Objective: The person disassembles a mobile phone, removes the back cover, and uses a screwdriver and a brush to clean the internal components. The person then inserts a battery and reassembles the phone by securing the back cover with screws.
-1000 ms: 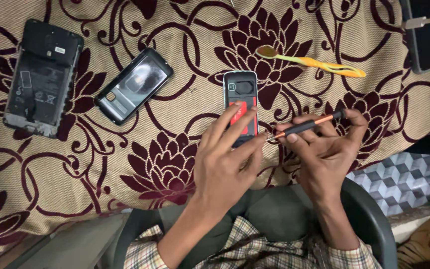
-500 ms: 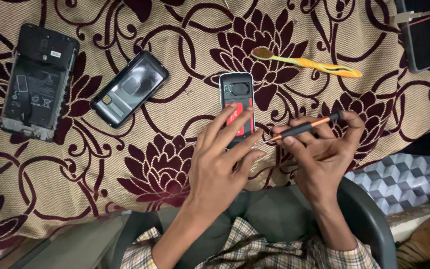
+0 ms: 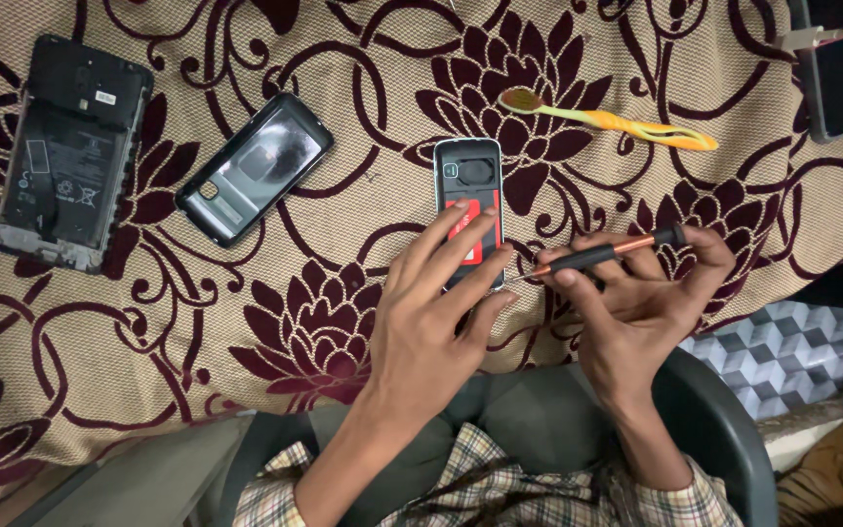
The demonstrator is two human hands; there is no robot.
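Pressing down with spread fingers, the left hand [image 3: 436, 303] pins a small opened phone [image 3: 470, 200] flat on the patterned cloth surface [image 3: 343, 322], near the middle of its front edge. The right hand [image 3: 636, 312] is closed around a slim screwdriver [image 3: 602, 256], tip touching the phone's lower right corner. If that tip slips, it could skid across the red-labelled back or jab the left fingers, since they lie just beside it. Toward the left edge lie a bare phone frame [image 3: 70, 151] and a black back cover [image 3: 254, 168]; a yellow brush [image 3: 617, 122] lies beyond.
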